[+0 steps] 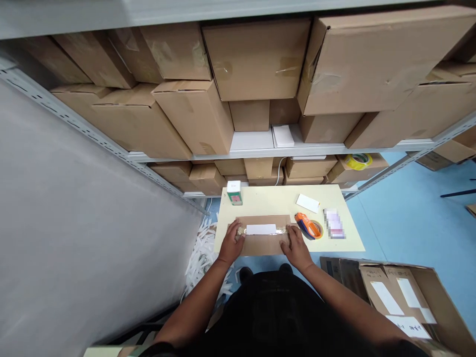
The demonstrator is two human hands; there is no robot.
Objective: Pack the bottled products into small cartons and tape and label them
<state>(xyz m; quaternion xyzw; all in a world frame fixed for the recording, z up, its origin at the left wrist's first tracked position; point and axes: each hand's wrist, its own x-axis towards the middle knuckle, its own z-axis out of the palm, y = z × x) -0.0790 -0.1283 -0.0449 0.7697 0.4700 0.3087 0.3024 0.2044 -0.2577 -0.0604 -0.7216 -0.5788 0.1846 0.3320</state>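
Note:
A cardboard box (263,246) lies at the front edge of a pale yellow table (264,198). Clear tape runs along its top seam, and a white label (261,229) sits in the middle of that strip. My left hand (231,243) grips the box's left end, thumb on top. At the right end my right hand (296,246) holds it the same way, fingers curled over the tape. Just right of that hand rests an orange and blue tape dispenser (309,226) with a roll in it. The undersides of the box are hidden.
A small green and white box (234,192), a white card (308,203) and a blurred packet (334,223) lie on the table. Shelves of cartons (256,59) rise behind, with yellow tape rolls (358,161). An open carton (442,292) stands right; paper strips (203,253) litter the floor left.

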